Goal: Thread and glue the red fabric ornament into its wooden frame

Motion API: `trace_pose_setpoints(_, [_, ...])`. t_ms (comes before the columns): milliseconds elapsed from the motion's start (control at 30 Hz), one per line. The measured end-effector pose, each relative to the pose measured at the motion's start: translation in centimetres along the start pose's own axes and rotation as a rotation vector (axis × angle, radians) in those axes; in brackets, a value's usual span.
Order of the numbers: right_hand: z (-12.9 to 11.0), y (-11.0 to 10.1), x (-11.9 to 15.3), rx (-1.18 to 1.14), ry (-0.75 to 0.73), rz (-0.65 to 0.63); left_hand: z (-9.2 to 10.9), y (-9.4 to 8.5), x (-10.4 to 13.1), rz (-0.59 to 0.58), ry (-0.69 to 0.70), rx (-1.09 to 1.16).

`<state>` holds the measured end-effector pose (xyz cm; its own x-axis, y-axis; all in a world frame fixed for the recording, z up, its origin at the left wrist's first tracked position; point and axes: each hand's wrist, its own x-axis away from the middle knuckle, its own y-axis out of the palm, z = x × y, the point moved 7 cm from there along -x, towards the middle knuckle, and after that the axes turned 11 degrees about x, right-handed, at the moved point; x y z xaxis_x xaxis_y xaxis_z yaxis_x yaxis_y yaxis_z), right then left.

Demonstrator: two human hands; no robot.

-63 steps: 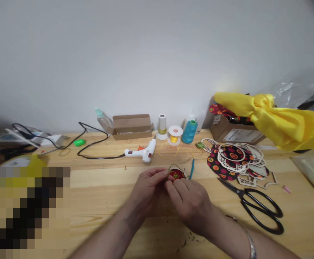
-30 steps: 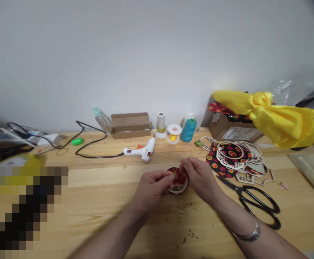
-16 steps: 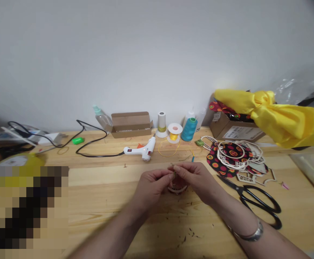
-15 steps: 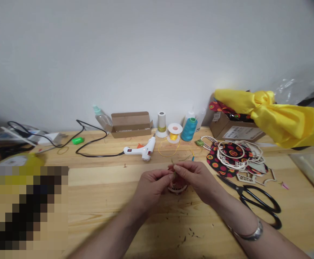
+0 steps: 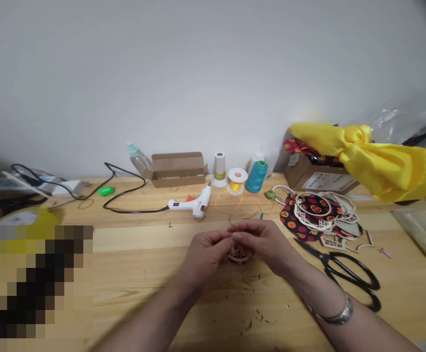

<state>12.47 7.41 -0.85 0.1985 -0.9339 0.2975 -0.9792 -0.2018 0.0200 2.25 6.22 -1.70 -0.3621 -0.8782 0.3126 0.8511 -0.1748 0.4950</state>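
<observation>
Red backing and pale fretwork were shown by the small ornament (image 5: 240, 257), of which only the curved lower part was left uncovered by the fingers. Just past the fingertips, a short end of thin cord (image 5: 231, 223) was seen poking out. The cord was pinched between thumb and forefinger by the right hand (image 5: 269, 244) and, as far as could be judged, by the left hand (image 5: 207, 249) too, though the exact grip was hidden where the fingertips met. Such a close, two-sided pinch was probably chosen so that so fine a strand could be controlled. The ornament was placed between the two hands, just below their joined fingertips and on the wearer's side of them; whether it was borne by the worktop (image 5: 136, 254) or hung above it could not be told. Beyond the hands, the white glue gun (image 5: 191, 205), the yellow cord spool (image 5: 236, 187) and the teal thread cone (image 5: 257, 177) were set toward the wall, presumably to be kept within reach while the middle was left for close work. To the right, black scissors (image 5: 322, 256) were laid beside patterned fabric (image 5: 292, 224) and pale frames (image 5: 323, 225), both well apart from the ornament.
</observation>
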Motion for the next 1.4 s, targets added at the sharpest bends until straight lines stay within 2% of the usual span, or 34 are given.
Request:
trace_pose_setpoints(133, [-0.2,-0.1,0.0,0.038,-0.013,-0.002,0.0,-0.5,-0.1,0.052,0.007,-0.034])
trace_pose_setpoints(500, [-1.0,-0.6,0.1,0.256,-0.056,-0.009,0.0,-0.6,0.0,0.09,-0.019,-0.042])
trace_pose_setpoints(700, [-1.8,-1.1,0.2,0.375,-0.124,0.098,0.1,-0.9,0.0,0.115,-0.007,-0.058])
trace_pose_setpoints(900, [-2.3,-1.0,0.4,0.539,-0.254,0.143,0.0,-0.9,0.0,0.104,0.002,-0.055])
trace_pose_setpoints(1133, [-2.6,-1.3,0.5,0.71,-0.345,0.207,1.3,-0.8,0.1,0.115,0.06,-0.044])
trace_pose_setpoints(1300, [-2.6,-1.5,0.7,0.746,-0.372,0.239,1.5,-0.8,0.3,0.127,0.071,-0.046])
trace_pose_setpoints(1400, [-2.7,-1.6,0.7,0.697,-0.354,0.241,1.4,-0.4,0.4,0.103,0.073,-0.163])
